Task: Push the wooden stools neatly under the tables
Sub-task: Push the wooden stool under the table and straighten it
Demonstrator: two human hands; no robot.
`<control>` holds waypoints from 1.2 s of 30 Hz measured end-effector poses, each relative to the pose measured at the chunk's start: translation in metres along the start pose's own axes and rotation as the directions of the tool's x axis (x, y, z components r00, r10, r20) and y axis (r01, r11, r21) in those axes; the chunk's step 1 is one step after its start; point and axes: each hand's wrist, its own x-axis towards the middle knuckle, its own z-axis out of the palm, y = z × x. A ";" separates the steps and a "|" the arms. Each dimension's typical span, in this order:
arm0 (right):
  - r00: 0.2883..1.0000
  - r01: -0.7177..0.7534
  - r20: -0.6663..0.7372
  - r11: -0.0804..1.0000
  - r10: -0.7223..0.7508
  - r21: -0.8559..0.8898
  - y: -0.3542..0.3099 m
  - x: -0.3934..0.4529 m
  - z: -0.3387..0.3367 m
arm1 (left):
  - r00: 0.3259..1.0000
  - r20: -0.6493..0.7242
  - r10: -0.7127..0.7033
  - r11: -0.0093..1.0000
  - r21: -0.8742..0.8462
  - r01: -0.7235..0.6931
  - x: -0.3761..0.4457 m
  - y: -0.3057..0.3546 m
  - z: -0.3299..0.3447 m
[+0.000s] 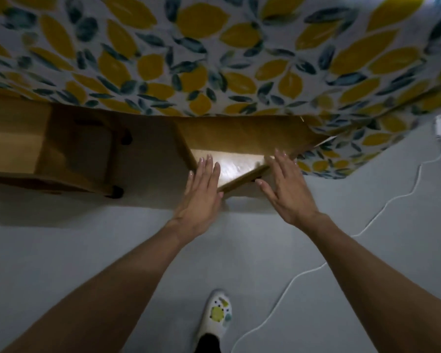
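Both hands, left hand [201,192] and right hand [288,189], are lying flat and released against the wooden stool [239,149], which is sitting on grey floor [87,245] under the lemon-cloth bench [214,54].

A glossy wooden stool [236,165] catches glare at centre; a second, matt wooden stool [61,151] sits at nine o'clock. Lemon-print cloth [214,54] drapes at twelve o'clock above a smooth, matt grey floor [87,250].

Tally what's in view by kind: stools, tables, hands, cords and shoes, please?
Wooden stools: 2, left stool and right stool
Tables with lemon cloth: 1
Hands: 2, left hand and right hand
White cord: 1
Shoe: 1
Total: 7
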 end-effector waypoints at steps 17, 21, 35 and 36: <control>0.984 -0.152 0.082 0.987 0.156 -0.044 0.050 0.082 -0.014 | 0.997 -0.052 -0.065 0.940 0.332 0.079 0.052 0.015 0.029; 0.983 -0.177 -0.045 0.984 0.177 -0.006 0.052 0.090 -0.002 | 0.999 -0.015 -0.048 0.931 0.362 0.050 0.051 0.011 0.028; 0.945 -0.325 -0.096 0.931 0.313 -0.167 0.029 0.063 0.017 | 0.984 0.099 0.147 0.903 0.392 -0.174 0.027 -0.039 -0.005; 0.941 -0.334 -0.106 0.930 0.320 -0.156 0.022 0.057 0.019 | 0.981 0.131 0.142 0.904 0.386 -0.183 0.027 -0.045 -0.012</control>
